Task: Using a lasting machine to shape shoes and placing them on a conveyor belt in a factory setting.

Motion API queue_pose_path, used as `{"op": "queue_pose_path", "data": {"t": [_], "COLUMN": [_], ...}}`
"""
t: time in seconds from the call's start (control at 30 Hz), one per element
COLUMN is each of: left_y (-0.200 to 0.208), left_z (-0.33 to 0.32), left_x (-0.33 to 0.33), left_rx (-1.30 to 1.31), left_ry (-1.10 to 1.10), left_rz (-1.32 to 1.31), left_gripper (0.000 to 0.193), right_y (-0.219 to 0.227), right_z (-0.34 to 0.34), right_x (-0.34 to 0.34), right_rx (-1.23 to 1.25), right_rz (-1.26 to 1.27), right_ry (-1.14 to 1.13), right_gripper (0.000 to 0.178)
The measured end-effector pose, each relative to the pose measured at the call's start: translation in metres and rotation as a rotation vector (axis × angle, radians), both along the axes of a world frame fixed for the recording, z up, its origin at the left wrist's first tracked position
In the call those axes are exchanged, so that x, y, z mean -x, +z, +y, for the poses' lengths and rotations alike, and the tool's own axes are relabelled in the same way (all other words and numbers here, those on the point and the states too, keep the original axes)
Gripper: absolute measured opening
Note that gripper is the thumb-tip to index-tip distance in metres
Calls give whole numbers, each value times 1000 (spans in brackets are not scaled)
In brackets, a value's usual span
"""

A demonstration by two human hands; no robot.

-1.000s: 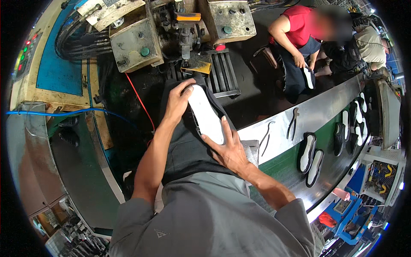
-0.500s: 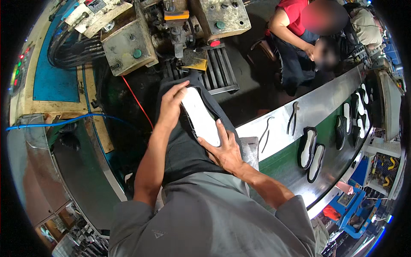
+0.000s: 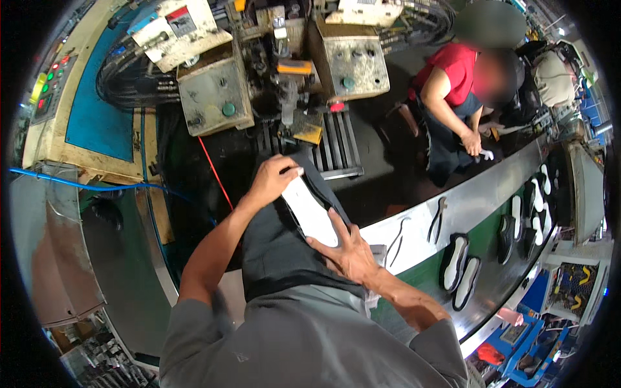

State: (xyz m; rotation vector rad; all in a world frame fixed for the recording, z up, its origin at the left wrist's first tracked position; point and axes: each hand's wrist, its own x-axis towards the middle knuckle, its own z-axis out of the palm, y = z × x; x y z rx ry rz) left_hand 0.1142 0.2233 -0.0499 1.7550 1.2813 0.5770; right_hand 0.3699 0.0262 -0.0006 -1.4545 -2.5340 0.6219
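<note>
On my lap lies a shoe upper with its white underside [image 3: 312,216] facing up and dark material around the edge. My left hand [image 3: 270,183] grips its far end, thumb and fingers closed there at the rim. My right hand [image 3: 351,253] holds the near end, with the thumb and fingers spread to either side of the white part. Dark trousers behind the shoe make its outline hard to follow.
Ahead stands a machine with control boxes [image 3: 215,94]. To the right, pincers [image 3: 438,220] and a thin hooked tool [image 3: 396,242] lie on a metal ledge. Several shoes [image 3: 455,262] sit on a green conveyor [image 3: 414,294]. A co-worker in red [image 3: 451,74] sits beyond.
The view has tilted up, so the machine shows lower. My left fingers have bent more tightly over the shoe's far end, while my right hand keeps its hold.
</note>
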Motion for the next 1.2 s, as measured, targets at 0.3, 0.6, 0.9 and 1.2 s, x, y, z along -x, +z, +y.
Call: {"op": "queue_pose_path", "data": {"t": [0.3,0.6,0.9,1.2], "left_y": [-55,-138,-128,-136], "left_z": [59,101,109,82], "left_x": [34,-28,-12,-4], "left_rx": [176,-3,-34,-223], "left_ry": [390,124,86,458], "left_rz": [-593,362,238,23], "left_gripper": [53,74,53,38], "right_y": [132,121,80,86], "right_z": [135,353,384,386], "right_x": [20,81,109,97], "right_rx": [-296,-441,-435,-667], "right_rz": [159,196,142,-47], "right_ry": [-129,-290,-300,-99], "right_gripper": [71,74,75,78]}}
